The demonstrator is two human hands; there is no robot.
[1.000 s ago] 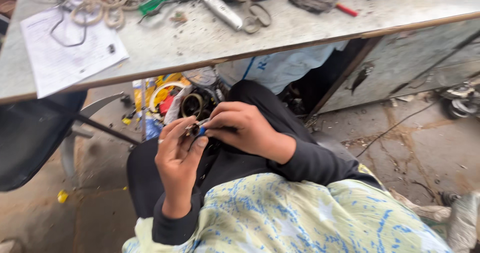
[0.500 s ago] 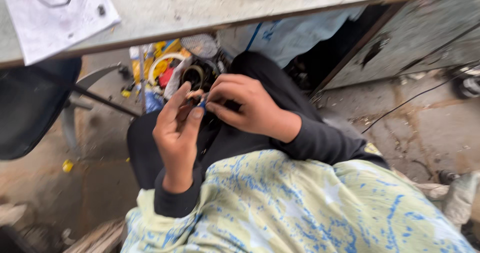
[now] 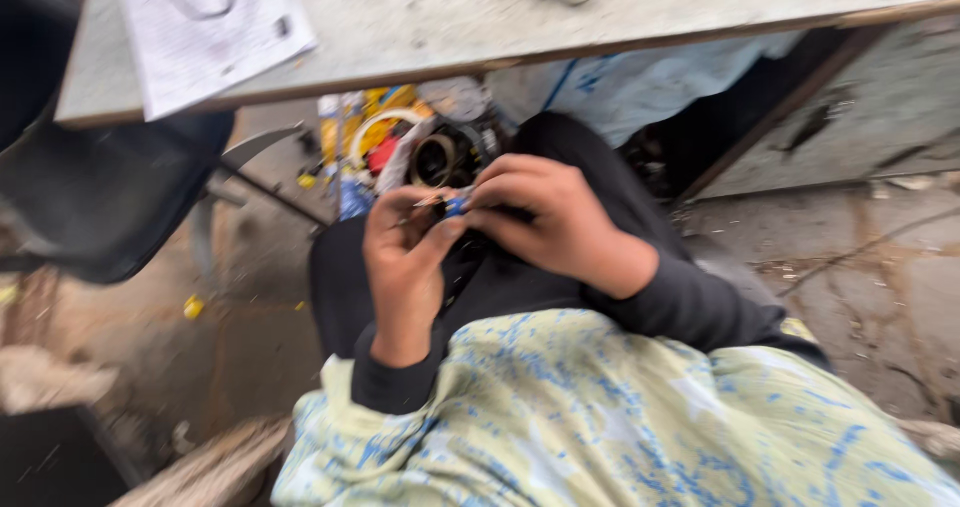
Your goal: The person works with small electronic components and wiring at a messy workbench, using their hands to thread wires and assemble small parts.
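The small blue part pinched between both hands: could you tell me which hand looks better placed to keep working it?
Probably the right hand: its fingertips curl over the small blue part, while the left hand steadies it from below.

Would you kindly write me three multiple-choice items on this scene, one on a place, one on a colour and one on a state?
1. Where does the sheet of paper lie?
A. on the table
B. on the floor
C. on the lap

2. What colour are the sleeves?
A. red
B. black
C. white

3. How do the left hand and right hand stand?
A. far apart
B. flat on the table
C. together on a small blue piece

Answers: 1 A, the paper rests on the table; 2 B, both cuffs are black; 3 C, the fingertips meet at the piece above the lap.
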